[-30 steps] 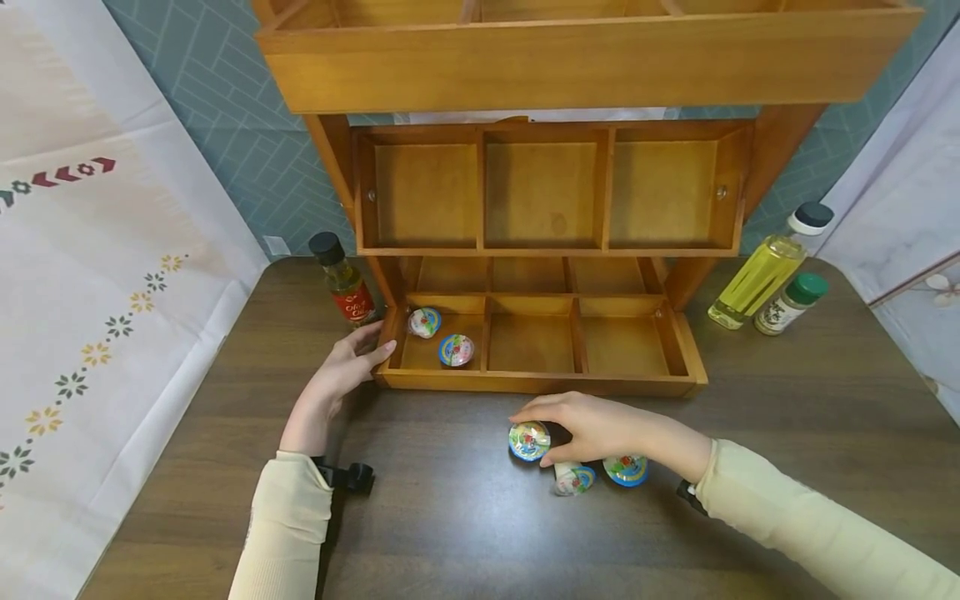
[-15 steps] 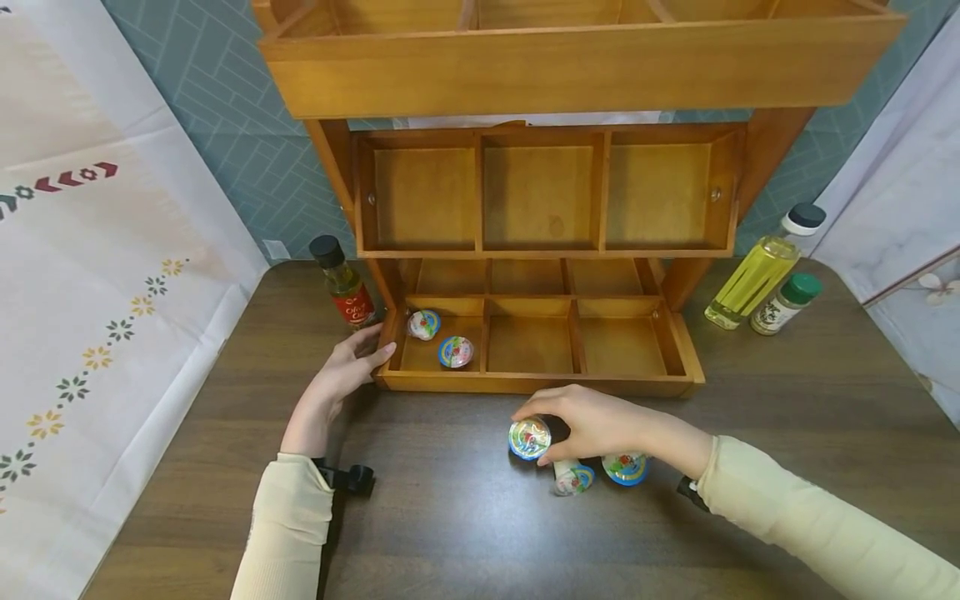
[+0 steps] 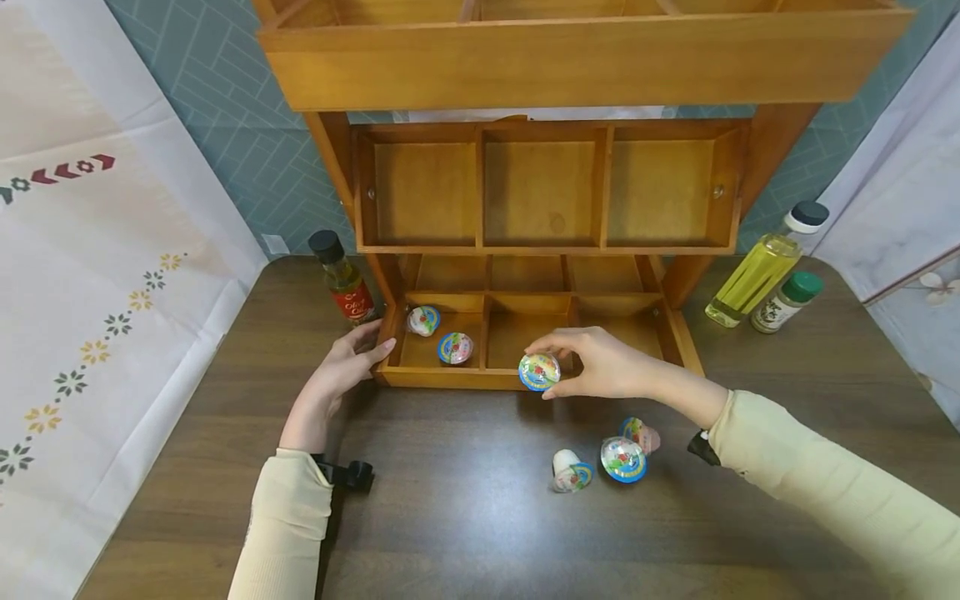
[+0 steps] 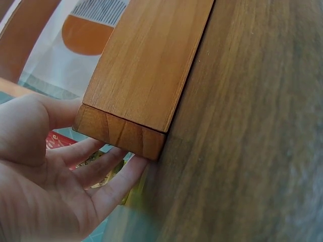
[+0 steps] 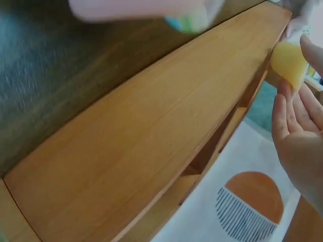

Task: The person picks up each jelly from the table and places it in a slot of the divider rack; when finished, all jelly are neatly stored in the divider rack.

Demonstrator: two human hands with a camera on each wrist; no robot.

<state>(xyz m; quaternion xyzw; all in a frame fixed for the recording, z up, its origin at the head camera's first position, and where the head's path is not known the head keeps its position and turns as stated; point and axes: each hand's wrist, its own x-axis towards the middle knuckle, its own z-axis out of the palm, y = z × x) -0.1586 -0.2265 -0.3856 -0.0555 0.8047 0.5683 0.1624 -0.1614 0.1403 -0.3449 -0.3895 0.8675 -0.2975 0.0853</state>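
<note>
In the head view my right hand [image 3: 611, 362] pinches a jelly cup [image 3: 539, 372] with a printed foil lid between thumb and fingers. It is held over the front edge of the wooden rack [image 3: 450, 379], at the middle compartment. The right wrist view shows the cup's yellow body [image 5: 288, 63] at the fingertips. My left hand [image 3: 347, 360] holds the rack's front left corner, thumb at the rim and fingers along the outer side. Two jelly cups, one white [image 3: 423, 321] and one pink [image 3: 455, 348], lie in the lower left compartment.
Before the rack on the table lie a white jelly cup [image 3: 572, 472], a blue-rimmed one [image 3: 623, 460] and a pink one [image 3: 641, 434]. An olive oil bottle [image 3: 351, 292] stands left; an oil bottle [image 3: 757, 279] and green-capped jar [image 3: 787, 302] stand right. Upper tiers overhang the lower tray.
My right hand has lifted the jelly cup from the table and carried it up to the rack's front edge. The pink cup on the table has come into sight. My left hand stays put.
</note>
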